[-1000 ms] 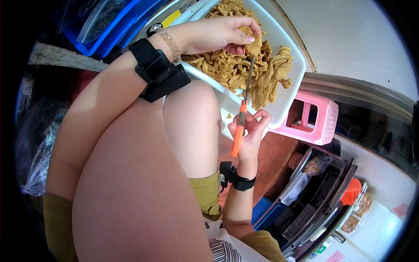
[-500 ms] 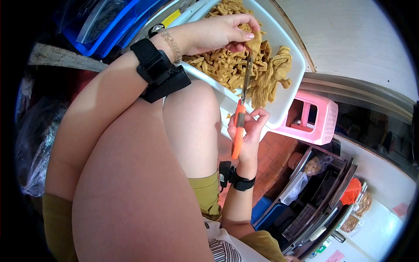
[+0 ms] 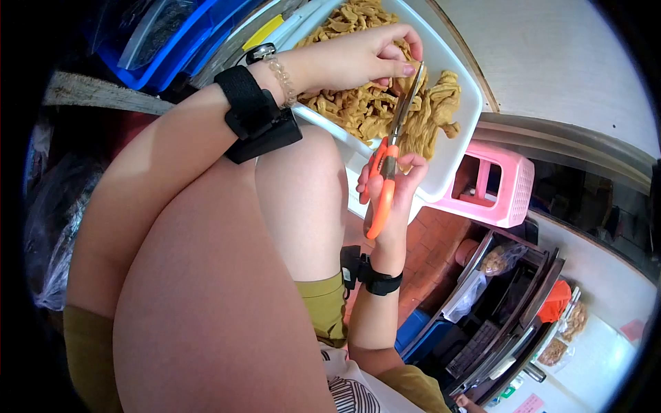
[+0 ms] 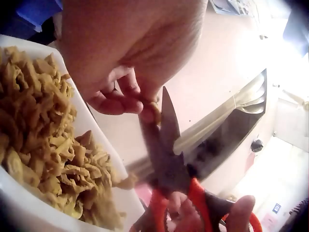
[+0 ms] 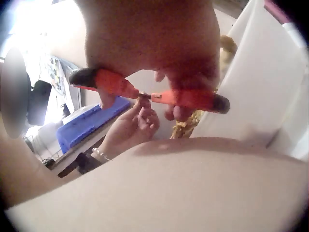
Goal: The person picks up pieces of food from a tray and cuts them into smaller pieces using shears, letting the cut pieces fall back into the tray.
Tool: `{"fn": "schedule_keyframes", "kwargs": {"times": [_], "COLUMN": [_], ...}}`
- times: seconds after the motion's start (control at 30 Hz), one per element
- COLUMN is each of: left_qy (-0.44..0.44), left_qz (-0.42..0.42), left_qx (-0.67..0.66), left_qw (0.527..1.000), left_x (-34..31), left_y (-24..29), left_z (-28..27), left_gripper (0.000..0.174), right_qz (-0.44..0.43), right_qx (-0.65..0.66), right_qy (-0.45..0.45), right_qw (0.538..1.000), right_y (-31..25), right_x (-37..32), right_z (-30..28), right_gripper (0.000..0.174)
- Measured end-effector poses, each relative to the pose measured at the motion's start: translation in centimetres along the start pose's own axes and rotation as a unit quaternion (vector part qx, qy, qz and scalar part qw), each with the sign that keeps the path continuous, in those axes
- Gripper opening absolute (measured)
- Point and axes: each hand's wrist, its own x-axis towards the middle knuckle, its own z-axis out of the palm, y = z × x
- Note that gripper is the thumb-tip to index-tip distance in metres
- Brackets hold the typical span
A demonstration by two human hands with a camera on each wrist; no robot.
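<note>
My left hand (image 3: 382, 58) pinches a small tan, wrinkled strip of food (image 4: 154, 107) between thumb and fingers, above a heap of similar strips (image 3: 354, 110). The heap fills much of a white plastic tub (image 3: 469, 103), with larger uncut-looking folds (image 3: 435, 113) at its near end. In my right hand (image 3: 396, 210) is a pair of scissors (image 3: 387, 182) with orange handles, thumb and fingers in the loops. Its blades (image 4: 167, 123) stand apart in the left wrist view, their tips right at the pinched strip. Most of the strip is hidden by my fingers.
A pink plastic stool (image 3: 513, 189) stands beside the tub. Blue crates (image 3: 172, 48) lie at the upper left, near a wooden board (image 3: 103, 91). A cluttered shelf (image 3: 492, 330) is at the lower right. My bare knee (image 3: 303, 186) sits close against the tub.
The scissors' handles and blades have spread apart. My right hand has moved up with them towards the left hand, which has shifted slightly right and down, still pinching a strip.
</note>
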Motion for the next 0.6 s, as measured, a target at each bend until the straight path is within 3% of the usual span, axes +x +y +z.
{"fn": "schedule_keyframes", "kwargs": {"times": [0.07,0.4,0.47,0.6], "left_qy": [0.013,0.042,0.043,0.038], "left_qz": [0.018,-0.003,-0.009,-0.018], "left_qx": [-0.005,-0.049,0.07,0.13], "left_qw": [1.0,0.998,0.997,0.991], "left_x": [0.11,-0.11,-0.3,-0.01], "left_y": [-0.22,-0.46,0.06,-0.4], "left_z": [-0.25,0.18,0.05,0.61], "left_gripper": [0.023,0.03,0.029,0.027], "right_qz": [0.027,0.003,0.018,-0.008], "right_qx": [-0.025,-0.013,0.039,0.026], "right_qy": [0.022,0.013,-0.012,-0.02], "right_qw": [0.999,1.0,0.999,0.999], "right_y": [-0.33,-0.18,-0.47,-0.73], "right_x": [0.17,0.22,0.27,0.66], "right_z": [0.27,-0.46,-0.36,0.12], "right_gripper": [0.053,0.051,0.049,0.048]}}
